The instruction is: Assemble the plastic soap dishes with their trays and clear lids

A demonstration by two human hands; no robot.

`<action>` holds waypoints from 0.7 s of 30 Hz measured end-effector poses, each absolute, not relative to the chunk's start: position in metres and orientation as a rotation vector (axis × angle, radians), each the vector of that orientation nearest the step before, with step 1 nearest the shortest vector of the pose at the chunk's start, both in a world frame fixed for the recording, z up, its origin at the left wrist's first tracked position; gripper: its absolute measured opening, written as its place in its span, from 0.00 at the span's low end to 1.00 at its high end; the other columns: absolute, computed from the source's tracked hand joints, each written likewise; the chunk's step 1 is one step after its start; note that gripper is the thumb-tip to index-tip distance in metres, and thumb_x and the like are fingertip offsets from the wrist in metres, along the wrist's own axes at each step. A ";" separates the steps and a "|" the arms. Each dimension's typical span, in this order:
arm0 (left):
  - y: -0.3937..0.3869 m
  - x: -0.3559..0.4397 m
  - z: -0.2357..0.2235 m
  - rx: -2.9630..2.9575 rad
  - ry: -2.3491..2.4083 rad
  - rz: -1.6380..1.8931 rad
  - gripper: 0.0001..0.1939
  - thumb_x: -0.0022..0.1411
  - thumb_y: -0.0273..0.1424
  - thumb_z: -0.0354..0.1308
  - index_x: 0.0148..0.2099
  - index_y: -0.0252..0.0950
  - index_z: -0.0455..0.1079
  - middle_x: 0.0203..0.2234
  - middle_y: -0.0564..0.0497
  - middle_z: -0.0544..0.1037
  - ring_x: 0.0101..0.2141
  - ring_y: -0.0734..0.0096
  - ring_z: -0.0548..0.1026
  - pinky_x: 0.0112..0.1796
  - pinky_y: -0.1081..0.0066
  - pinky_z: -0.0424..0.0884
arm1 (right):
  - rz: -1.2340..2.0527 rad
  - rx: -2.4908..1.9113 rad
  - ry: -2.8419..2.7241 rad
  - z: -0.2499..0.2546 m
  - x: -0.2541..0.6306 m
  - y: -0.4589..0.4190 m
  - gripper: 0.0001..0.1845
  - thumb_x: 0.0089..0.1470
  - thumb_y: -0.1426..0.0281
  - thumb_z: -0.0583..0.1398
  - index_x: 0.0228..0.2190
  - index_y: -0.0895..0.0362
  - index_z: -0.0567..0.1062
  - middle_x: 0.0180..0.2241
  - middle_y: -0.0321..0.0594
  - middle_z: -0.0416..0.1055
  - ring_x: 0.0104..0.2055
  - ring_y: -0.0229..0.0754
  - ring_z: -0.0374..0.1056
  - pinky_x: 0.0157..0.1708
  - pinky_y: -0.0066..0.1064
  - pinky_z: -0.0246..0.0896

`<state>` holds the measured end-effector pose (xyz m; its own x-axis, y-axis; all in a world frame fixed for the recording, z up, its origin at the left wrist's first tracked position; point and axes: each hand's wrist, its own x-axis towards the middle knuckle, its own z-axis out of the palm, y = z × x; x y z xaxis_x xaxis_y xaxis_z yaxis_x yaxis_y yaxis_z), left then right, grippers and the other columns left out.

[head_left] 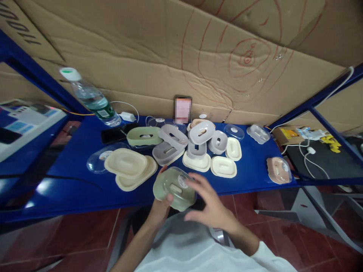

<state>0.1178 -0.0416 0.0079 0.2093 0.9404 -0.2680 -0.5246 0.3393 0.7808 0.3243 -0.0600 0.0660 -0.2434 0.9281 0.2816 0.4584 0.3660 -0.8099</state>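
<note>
Currently the left hand [162,207] pinches the left, near end of a green box [160,192], its thumb over the rim. A clear cover [187,193] with a round label sits over the box. The right hand [211,204] is spread, thumb and fingers apart, at the box's right end; its fingertips reach the label side, though whether they touch I cannot tell. The box's long axis runs roughly left to right, the right end slightly nearer, so each hand has its own end, and nothing shows between the right palm and the cover. Just left lie two overlapping cream trays [126,162]; just beyond, grey boxes [202,133] crowd over a cream tray [197,163], closing off the far side. Farther right on the blue table [249,173] is a pink box [275,172]; far left, a bottle [90,98] leans.
</note>
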 end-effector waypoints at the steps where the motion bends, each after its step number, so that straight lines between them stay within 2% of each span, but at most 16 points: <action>1: -0.042 0.120 0.006 0.594 0.856 1.126 0.56 0.47 0.63 0.74 0.72 0.45 0.64 0.56 0.39 0.81 0.58 0.41 0.78 0.59 0.44 0.75 | 0.752 -1.182 -1.949 0.065 0.317 -0.059 0.41 0.60 0.47 0.69 0.69 0.43 0.68 0.71 0.48 0.63 0.73 0.61 0.59 0.70 0.57 0.61; 4: -0.043 0.123 0.003 0.621 0.879 1.149 0.56 0.48 0.66 0.71 0.71 0.45 0.65 0.56 0.39 0.80 0.58 0.41 0.78 0.58 0.43 0.76 | 0.725 -1.132 -1.993 0.065 0.302 -0.055 0.38 0.61 0.52 0.70 0.69 0.42 0.69 0.70 0.46 0.64 0.74 0.59 0.57 0.72 0.57 0.58; 8: -0.039 0.116 0.006 0.765 0.820 1.157 0.55 0.47 0.61 0.76 0.71 0.44 0.65 0.58 0.39 0.79 0.60 0.42 0.76 0.59 0.45 0.75 | 0.839 -1.061 -1.901 0.071 0.311 -0.052 0.37 0.58 0.52 0.72 0.65 0.42 0.74 0.69 0.46 0.66 0.73 0.58 0.60 0.71 0.53 0.60; 11: -0.036 0.111 0.006 0.789 0.770 1.138 0.55 0.46 0.61 0.76 0.70 0.44 0.65 0.59 0.39 0.78 0.60 0.41 0.76 0.59 0.45 0.76 | 0.984 -1.108 -1.689 0.072 0.330 -0.056 0.33 0.64 0.51 0.67 0.66 0.43 0.73 0.68 0.47 0.68 0.69 0.57 0.66 0.66 0.52 0.67; 13: -0.036 0.108 0.003 0.798 0.720 1.097 0.57 0.44 0.62 0.76 0.70 0.44 0.65 0.59 0.38 0.78 0.60 0.40 0.76 0.58 0.45 0.76 | 0.967 -1.193 -1.507 0.068 0.347 -0.059 0.30 0.68 0.52 0.63 0.67 0.43 0.71 0.66 0.47 0.71 0.65 0.55 0.71 0.62 0.50 0.72; 15: -0.038 0.106 -0.002 0.811 0.691 1.056 0.57 0.43 0.61 0.77 0.70 0.43 0.65 0.59 0.37 0.78 0.59 0.39 0.77 0.58 0.45 0.77 | 0.723 -1.374 -1.398 0.061 0.366 -0.054 0.29 0.68 0.54 0.63 0.66 0.44 0.73 0.67 0.46 0.70 0.66 0.55 0.70 0.64 0.52 0.70; 18: -0.042 0.106 -0.007 0.803 0.722 1.050 0.56 0.45 0.61 0.76 0.69 0.43 0.65 0.58 0.36 0.79 0.58 0.39 0.77 0.58 0.45 0.76 | 0.212 -1.659 -1.338 0.047 0.396 -0.029 0.29 0.66 0.54 0.64 0.65 0.46 0.74 0.68 0.48 0.66 0.72 0.56 0.62 0.71 0.57 0.58; 21: -0.047 0.109 -0.003 0.808 0.766 1.049 0.56 0.45 0.62 0.75 0.70 0.42 0.64 0.58 0.36 0.79 0.59 0.39 0.77 0.58 0.46 0.76 | 0.084 -1.771 -1.396 0.035 0.423 0.011 0.34 0.67 0.50 0.61 0.67 0.50 0.71 0.69 0.53 0.64 0.74 0.57 0.58 0.72 0.58 0.55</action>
<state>0.1093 -0.0471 -0.0030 0.3081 0.9389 -0.1531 -0.4318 0.2814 0.8569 0.4229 0.0113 0.0350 0.3726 0.8219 0.4309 0.7641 -0.0083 -0.6451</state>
